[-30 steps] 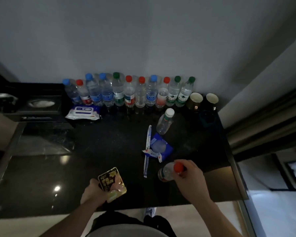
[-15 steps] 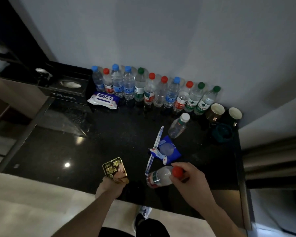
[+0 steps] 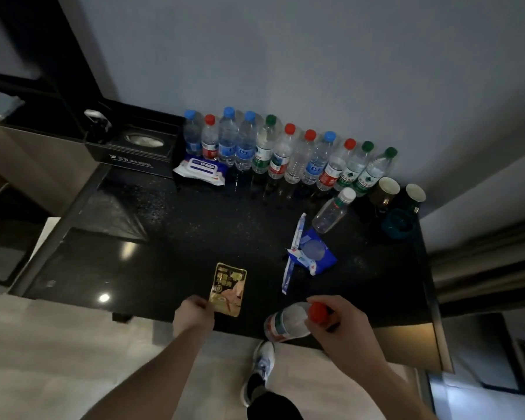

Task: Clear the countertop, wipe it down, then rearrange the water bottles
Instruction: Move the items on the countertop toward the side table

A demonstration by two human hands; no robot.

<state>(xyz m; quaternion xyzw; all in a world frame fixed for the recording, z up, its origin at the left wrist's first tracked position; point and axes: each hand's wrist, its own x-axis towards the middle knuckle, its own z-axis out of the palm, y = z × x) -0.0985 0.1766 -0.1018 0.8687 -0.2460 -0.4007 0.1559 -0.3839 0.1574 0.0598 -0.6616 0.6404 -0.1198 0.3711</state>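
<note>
Above the near edge of the black countertop (image 3: 170, 237), with the row of water bottles (image 3: 285, 153) against the wall, the right hand (image 3: 337, 324) grips a red-capped bottle (image 3: 288, 324) at its neck, and the left hand (image 3: 193, 313) pinches a gold packet (image 3: 228, 288).

A plain grey wall (image 3: 315, 71) rises behind a black speckled tabletop (image 3: 170, 231), whose glossy surface shows two small bright reflections of light. To the left stands a dark frame (image 3: 73, 56) with a brown cabinet panel (image 3: 37, 165) below it, and to the right hang grey-brown curtains (image 3: 482, 268). The floor (image 3: 58, 359) under the tabletop's front edge is pale beige, and the room is dim overall.
</note>
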